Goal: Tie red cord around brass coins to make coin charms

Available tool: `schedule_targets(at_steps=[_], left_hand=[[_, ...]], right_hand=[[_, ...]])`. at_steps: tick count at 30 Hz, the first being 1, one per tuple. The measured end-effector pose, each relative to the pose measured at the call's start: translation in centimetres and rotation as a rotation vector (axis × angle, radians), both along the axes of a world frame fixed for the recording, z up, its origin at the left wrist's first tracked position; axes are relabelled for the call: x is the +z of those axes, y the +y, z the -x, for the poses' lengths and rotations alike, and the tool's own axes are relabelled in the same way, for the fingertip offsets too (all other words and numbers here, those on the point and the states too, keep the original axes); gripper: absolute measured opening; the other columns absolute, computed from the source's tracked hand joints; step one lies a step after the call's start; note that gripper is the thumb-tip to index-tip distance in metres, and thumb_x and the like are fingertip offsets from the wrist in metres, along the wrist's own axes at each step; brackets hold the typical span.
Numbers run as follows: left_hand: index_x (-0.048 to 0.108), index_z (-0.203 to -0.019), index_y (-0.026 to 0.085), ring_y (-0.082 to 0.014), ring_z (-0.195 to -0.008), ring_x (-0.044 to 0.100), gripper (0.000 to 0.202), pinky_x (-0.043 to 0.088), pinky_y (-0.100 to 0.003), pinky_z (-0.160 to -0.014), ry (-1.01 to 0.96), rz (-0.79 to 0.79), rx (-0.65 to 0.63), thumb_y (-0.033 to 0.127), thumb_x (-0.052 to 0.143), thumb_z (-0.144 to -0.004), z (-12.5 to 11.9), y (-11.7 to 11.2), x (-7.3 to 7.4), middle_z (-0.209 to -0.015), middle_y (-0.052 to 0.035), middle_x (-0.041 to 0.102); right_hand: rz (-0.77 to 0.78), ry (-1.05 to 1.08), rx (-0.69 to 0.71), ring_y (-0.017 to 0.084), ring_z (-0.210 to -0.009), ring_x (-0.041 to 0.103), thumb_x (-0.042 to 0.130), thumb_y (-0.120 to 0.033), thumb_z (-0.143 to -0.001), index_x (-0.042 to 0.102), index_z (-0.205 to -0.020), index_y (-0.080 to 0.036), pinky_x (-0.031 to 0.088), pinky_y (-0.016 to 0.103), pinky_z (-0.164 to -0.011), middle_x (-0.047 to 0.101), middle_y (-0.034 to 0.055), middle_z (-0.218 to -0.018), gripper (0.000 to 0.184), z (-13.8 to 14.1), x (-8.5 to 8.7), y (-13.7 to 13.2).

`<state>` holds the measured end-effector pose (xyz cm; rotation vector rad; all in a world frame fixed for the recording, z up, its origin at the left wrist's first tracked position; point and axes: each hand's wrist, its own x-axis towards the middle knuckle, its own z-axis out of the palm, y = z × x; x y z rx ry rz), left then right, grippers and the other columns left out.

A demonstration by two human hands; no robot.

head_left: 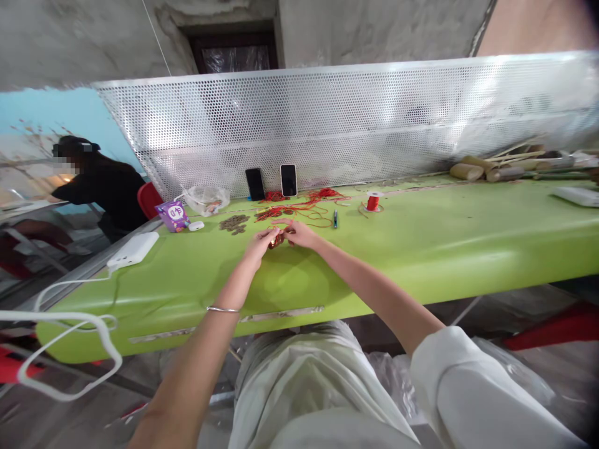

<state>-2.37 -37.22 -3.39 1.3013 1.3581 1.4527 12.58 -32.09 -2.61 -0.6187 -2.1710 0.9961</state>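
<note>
Close together over the near middle of the green table, my two hands meet at a small reddish-brown object with red cord (pixel 276 241). My left hand (pixel 262 244) pinches it from the left; its exact kind is too small to make out. From the right, my right hand (pixel 302 235) has its thumb and fingers closed at the object's upper side, one finger reaching outward. Just beyond the fingers lie tangled red cords (pixel 322 194). A pile of dull brown coin-like discs (pixel 234 222) is left of my hands. To the right are a small thread snipper (pixel 336 219) and a red thread spool (pixel 373 201).
Two phones (pixel 289 180) lean against a perforated metal screen (pixel 355 125). At left are a purple packet (pixel 173 216), a plastic bag (pixel 206 199) and a white power bank (pixel 133 249) with a cable. Bamboo pieces (pixel 472 169) lie far right. Another person (pixel 107 187) sits at left.
</note>
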Motion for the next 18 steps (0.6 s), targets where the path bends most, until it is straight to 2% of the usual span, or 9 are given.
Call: schedule_targets(at_steps=[2,6,11,14,18], left_hand=[[0.075,-0.074,0.020,-0.0227,-0.081,0.064,0.038,0.044,-0.031,-0.075,0.006,0.004,-0.004,0.053,0.075,-0.054,0.05,0.07,-0.04,-0.073,-0.0051,0.073],[0.075,-0.074,0.020,-0.0227,-0.082,0.063,0.035,0.043,-0.031,-0.074,0.020,0.027,-0.009,0.049,0.077,-0.054,0.10,0.16,-0.09,-0.074,-0.0045,0.074],[0.075,-0.073,0.019,-0.0223,-0.079,0.063,0.034,0.043,-0.030,-0.070,0.026,0.027,0.009,0.048,0.075,-0.056,-0.14,-0.17,0.17,-0.071,-0.0049,0.073],[0.074,-0.073,0.019,-0.0217,-0.078,0.064,0.037,0.044,-0.029,-0.070,0.015,0.007,0.033,0.050,0.076,-0.053,-0.19,-0.36,0.30,-0.076,-0.0055,0.074],[0.074,-0.077,0.017,-0.0209,-0.071,0.064,0.046,0.046,-0.029,-0.065,-0.012,-0.012,0.102,0.055,0.075,-0.051,0.11,-0.36,0.17,-0.072,-0.0051,0.072]], right_hand=[[-0.019,0.005,-0.011,0.003,-0.043,0.049,0.046,-0.006,-0.080,0.053,-0.120,-0.016,0.043,0.013,-0.048,0.065,-0.0018,-0.070,0.042,0.03,-0.01,0.06],[-0.051,0.012,0.008,0.003,-0.045,0.050,0.044,-0.002,-0.077,0.048,-0.128,-0.019,0.044,0.014,-0.051,0.067,-0.0001,-0.084,0.054,0.14,-0.15,0.20],[-0.087,-0.009,-0.029,0.003,-0.048,0.052,0.044,-0.008,-0.080,0.064,-0.108,-0.015,0.045,0.016,-0.055,0.068,0.0033,-0.095,0.034,0.22,-0.61,0.69],[-0.116,-0.040,-0.058,0.004,-0.048,0.054,0.047,-0.012,-0.082,0.067,-0.097,-0.013,0.044,0.017,-0.055,0.068,0.0039,-0.089,0.025,0.17,-0.78,0.90],[-0.164,-0.140,0.004,0.006,-0.046,0.055,0.052,-0.014,-0.081,0.070,-0.083,-0.012,0.043,0.018,-0.055,0.067,0.0012,-0.068,0.017,0.12,-0.58,0.35]])
